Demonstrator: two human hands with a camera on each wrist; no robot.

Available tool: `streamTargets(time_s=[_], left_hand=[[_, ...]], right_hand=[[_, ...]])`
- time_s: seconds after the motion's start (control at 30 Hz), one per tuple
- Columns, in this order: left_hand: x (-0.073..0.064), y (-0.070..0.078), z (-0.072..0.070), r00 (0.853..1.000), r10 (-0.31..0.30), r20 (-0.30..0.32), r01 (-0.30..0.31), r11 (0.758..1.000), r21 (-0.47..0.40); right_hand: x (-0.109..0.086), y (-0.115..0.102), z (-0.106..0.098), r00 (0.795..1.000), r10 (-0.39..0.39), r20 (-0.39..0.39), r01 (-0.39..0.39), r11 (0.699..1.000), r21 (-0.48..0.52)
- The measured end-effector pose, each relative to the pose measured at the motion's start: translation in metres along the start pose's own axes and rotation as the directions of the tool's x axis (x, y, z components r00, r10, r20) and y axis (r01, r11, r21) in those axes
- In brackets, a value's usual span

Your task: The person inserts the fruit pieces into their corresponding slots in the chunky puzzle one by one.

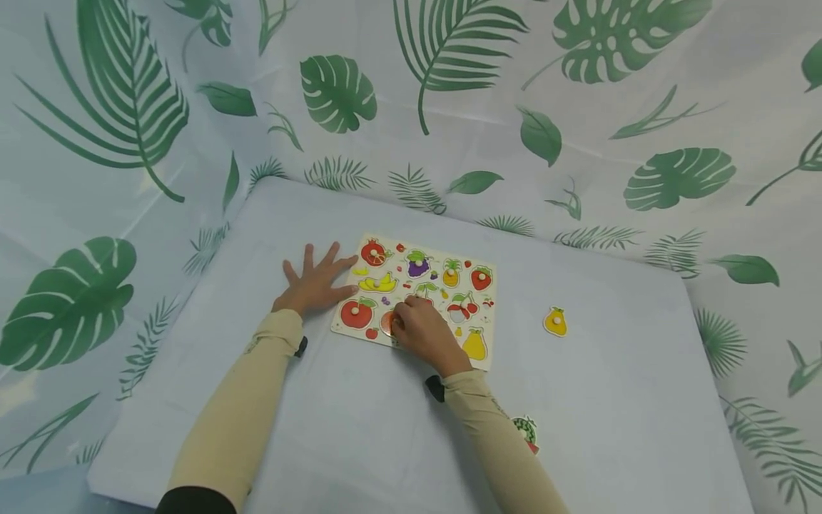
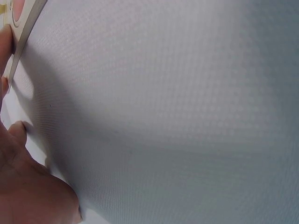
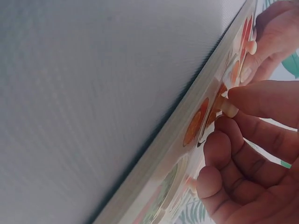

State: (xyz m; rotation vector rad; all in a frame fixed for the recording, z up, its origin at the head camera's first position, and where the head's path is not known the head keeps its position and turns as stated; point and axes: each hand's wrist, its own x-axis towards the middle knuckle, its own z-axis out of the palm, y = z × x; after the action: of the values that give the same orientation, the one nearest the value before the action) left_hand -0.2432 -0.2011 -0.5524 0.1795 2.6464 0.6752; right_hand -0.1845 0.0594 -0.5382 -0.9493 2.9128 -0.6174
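Note:
A wooden fruit puzzle board (image 1: 340, 320) with knobbed pieces lies on the white table. My right hand (image 1: 427, 334) is over its lower middle, thumb and finger pinching the wooden knob (image 3: 229, 108) of an orange piece (image 1: 387, 323). That piece sits slightly tilted over the board in the right wrist view, partly hidden by the fingers. My left hand (image 1: 313, 282) rests with spread fingers at the board's left edge, thumb and a fingertip touching it. The apple piece (image 1: 357, 314) and banana piece (image 1: 377, 283) lie in the board near that hand.
A loose pear piece (image 1: 556, 322) lies on the table right of the board. Beside my right sleeve is a watermelon piece (image 1: 525, 428), partly covered by it. A leaf-patterned curtain (image 1: 475, 150) stands behind the table.

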Motion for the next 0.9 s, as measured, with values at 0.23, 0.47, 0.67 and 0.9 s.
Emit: streamTargets(time_s=[0.23,0.47,0.67,0.9], left_hand=[[0.0009,-0.0012,-0.0003,1.000,0.004,-0.003,-0.004,1.000,0.003],[0.0010,-0.0014,0.0001,1.000,0.011,-0.008,-0.011,1.000,-0.010],[0.0012,0.0010,-0.0016,1.000,-0.001,0.001,0.001,1.000,-0.004],[-0.0006,0.0041,-0.0025,1.000,-0.009,0.017,0.009,1.000,0.001]], right_hand=[[-0.0005,-0.0016,0.0031,1.000,0.014,-0.009,-0.014,1.000,-0.025],[-0.0018,-0.0031,0.0039,1.000,0.026,-0.011,-0.026,0.999,-0.034],[-0.0033,-0.0032,0.0038,1.000,0.027,-0.015,-0.028,0.999,-0.030],[-0.0037,-0.0034,0.0018,1.000,0.003,-0.002,-0.003,0.999,-0.048]])
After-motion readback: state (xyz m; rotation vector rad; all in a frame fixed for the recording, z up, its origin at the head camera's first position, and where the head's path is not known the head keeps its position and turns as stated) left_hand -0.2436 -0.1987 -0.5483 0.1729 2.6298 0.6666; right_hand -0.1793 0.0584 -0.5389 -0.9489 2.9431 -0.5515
